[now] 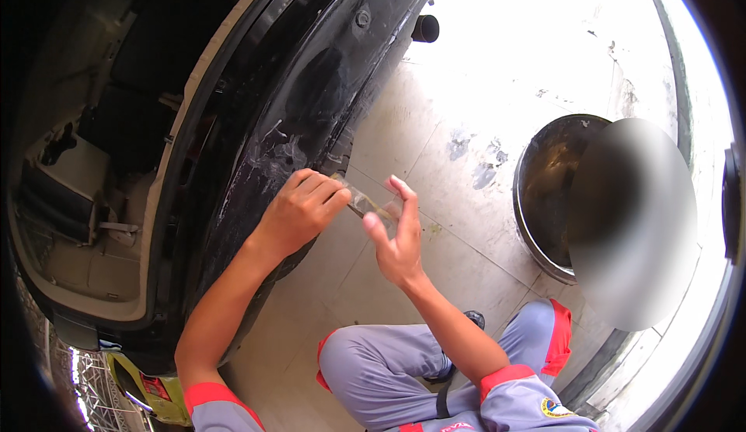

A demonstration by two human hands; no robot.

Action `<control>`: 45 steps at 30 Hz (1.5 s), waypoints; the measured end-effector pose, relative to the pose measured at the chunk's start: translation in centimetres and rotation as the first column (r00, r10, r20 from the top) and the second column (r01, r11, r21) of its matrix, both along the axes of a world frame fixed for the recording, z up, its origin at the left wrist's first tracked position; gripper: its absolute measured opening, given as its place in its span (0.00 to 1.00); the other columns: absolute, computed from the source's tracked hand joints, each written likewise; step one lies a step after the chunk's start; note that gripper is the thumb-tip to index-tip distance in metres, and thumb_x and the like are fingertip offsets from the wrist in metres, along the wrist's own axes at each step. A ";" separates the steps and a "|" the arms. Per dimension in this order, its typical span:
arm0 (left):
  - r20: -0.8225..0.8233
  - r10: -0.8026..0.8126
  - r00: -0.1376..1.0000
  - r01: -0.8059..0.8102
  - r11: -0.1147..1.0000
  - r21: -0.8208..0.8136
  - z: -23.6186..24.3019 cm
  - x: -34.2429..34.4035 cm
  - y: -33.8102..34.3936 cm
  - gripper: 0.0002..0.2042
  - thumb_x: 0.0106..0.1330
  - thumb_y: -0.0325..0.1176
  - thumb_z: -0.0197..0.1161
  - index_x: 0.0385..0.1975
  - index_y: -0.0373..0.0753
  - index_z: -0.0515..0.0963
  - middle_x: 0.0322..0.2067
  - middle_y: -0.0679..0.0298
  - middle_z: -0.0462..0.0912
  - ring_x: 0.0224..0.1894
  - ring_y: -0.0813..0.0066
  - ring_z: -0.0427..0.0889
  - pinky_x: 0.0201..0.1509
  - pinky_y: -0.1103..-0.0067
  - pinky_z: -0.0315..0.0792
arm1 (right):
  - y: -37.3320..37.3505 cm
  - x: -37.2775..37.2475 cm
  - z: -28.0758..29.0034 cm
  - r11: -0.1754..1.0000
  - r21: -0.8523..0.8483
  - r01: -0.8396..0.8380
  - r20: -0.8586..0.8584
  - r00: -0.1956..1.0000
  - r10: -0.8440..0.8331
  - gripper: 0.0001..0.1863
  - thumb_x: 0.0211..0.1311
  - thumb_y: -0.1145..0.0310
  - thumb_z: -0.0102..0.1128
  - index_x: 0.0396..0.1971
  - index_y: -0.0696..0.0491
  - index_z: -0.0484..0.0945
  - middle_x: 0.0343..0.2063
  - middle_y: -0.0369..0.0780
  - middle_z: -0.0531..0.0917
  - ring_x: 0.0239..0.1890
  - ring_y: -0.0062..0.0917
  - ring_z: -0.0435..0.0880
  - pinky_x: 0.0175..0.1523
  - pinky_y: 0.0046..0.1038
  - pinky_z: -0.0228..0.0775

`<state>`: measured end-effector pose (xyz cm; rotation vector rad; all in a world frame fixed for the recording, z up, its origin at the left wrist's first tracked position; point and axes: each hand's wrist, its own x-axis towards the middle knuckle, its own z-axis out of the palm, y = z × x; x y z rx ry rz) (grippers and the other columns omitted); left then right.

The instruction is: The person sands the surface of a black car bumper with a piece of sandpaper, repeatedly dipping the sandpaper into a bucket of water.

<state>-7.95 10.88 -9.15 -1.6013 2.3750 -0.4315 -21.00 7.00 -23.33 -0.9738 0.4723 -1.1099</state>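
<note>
"Setting?"
"Pale tiled floor [466, 222], beside it a smeared black car [311, 74]."
"Hands?"
"Right hand [400, 249] spread; left hand [299, 210] pinching the upper end of a clear strip [362, 201] between them, its long axis slanting down rightward."

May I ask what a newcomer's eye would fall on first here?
Probably the black car bumper, smeared with white, slanting down left of centre beside the open trunk. Next, near the middle, the left hand holds a see-through strip, and the right hand is spread at its far end. At right, a dark round basin stands on the pale floor.
</note>
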 end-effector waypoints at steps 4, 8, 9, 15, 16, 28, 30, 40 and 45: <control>-0.047 0.032 0.998 -0.029 0.998 0.060 2.4 0.3 0.3 0.08 0.57 0.26 0.59 0.36 0.41 0.72 0.31 0.65 0.76 0.38 0.69 0.77 0.48 0.72 0.69 | -1.0 -0.8 1.1 0.831 -0.551 0.075 -0.025 0.994 -0.106 0.20 0.50 0.71 0.70 0.44 0.56 0.76 0.58 0.44 0.75 0.59 0.37 0.74 0.66 0.42 0.59; -0.173 0.106 0.979 -0.075 0.981 0.178 3.8 -0.2 0.8 0.07 0.56 0.22 0.58 0.34 0.39 0.72 0.34 0.62 0.79 0.40 0.64 0.79 0.50 0.69 0.69 | -0.7 1.0 0.9 0.895 -0.446 -0.034 0.127 0.987 0.100 0.14 0.44 0.78 0.71 0.33 0.55 0.78 0.47 0.44 0.82 0.44 0.35 0.84 0.61 0.36 0.66; -0.160 0.071 0.985 -0.049 0.989 0.139 4.1 -0.3 1.0 0.08 0.56 0.22 0.59 0.35 0.39 0.73 0.36 0.62 0.79 0.41 0.63 0.79 0.50 0.69 0.69 | -0.6 1.0 1.4 0.900 -0.428 -0.082 0.138 0.978 0.154 0.14 0.46 0.79 0.69 0.34 0.55 0.77 0.48 0.45 0.81 0.43 0.35 0.83 0.60 0.35 0.67; 0.011 -0.041 0.999 0.043 0.962 -0.271 9.6 1.1 1.7 0.14 0.59 0.25 0.63 0.44 0.40 0.72 0.44 0.60 0.77 0.47 0.60 0.76 0.52 0.66 0.68 | -1.4 4.3 3.7 0.924 -0.376 0.071 0.231 0.973 0.019 0.23 0.57 0.86 0.52 0.54 0.61 0.67 0.60 0.53 0.69 0.60 0.46 0.71 0.65 0.36 0.62; -0.012 -0.020 1.000 0.014 0.929 -0.369 11.0 2.7 2.4 0.14 0.60 0.27 0.64 0.45 0.40 0.72 0.44 0.60 0.77 0.48 0.60 0.76 0.51 0.66 0.67 | -1.9 5.0 4.0 0.910 -0.392 0.136 0.195 0.979 -0.062 0.26 0.58 0.87 0.49 0.59 0.62 0.64 0.62 0.55 0.67 0.64 0.48 0.67 0.67 0.37 0.59; -0.206 0.049 0.977 -0.157 0.819 -0.552 11.0 12.6 6.2 0.07 0.68 0.24 0.50 0.44 0.34 0.68 0.32 0.59 0.75 0.32 0.74 0.69 0.36 0.80 0.64 | 5.9 13.7 7.1 0.723 -0.644 0.250 0.063 0.959 -0.275 0.35 0.58 0.76 0.51 0.63 0.74 0.53 0.65 0.69 0.49 0.68 0.66 0.48 0.69 0.55 0.45; -0.206 0.065 0.976 -0.172 0.811 -0.559 11.3 12.6 6.2 0.08 0.68 0.24 0.50 0.44 0.34 0.68 0.31 0.60 0.75 0.32 0.74 0.69 0.36 0.80 0.64 | 3.2 13.4 8.3 0.691 -0.673 0.266 0.064 0.951 -0.303 0.34 0.58 0.75 0.51 0.62 0.76 0.53 0.64 0.70 0.50 0.68 0.66 0.48 0.68 0.55 0.48; -0.208 0.103 0.973 -0.205 0.805 -0.557 11.4 12.2 5.6 0.10 0.67 0.23 0.52 0.47 0.33 0.68 0.27 0.62 0.75 0.29 0.77 0.69 0.34 0.80 0.62 | 4.3 13.7 8.6 0.641 -0.722 0.261 0.103 0.956 -0.273 0.28 0.63 0.69 0.46 0.61 0.69 0.63 0.64 0.64 0.60 0.69 0.59 0.53 0.70 0.50 0.46; -0.229 0.106 0.968 -0.219 0.806 -0.550 10.5 12.1 4.7 0.11 0.68 0.23 0.52 0.48 0.33 0.68 0.28 0.62 0.74 0.29 0.78 0.70 0.34 0.82 0.63 | 0.5 15.2 9.6 0.743 -0.552 0.378 0.109 0.916 -0.386 0.32 0.58 0.75 0.51 0.63 0.70 0.59 0.65 0.66 0.55 0.69 0.61 0.53 0.69 0.53 0.46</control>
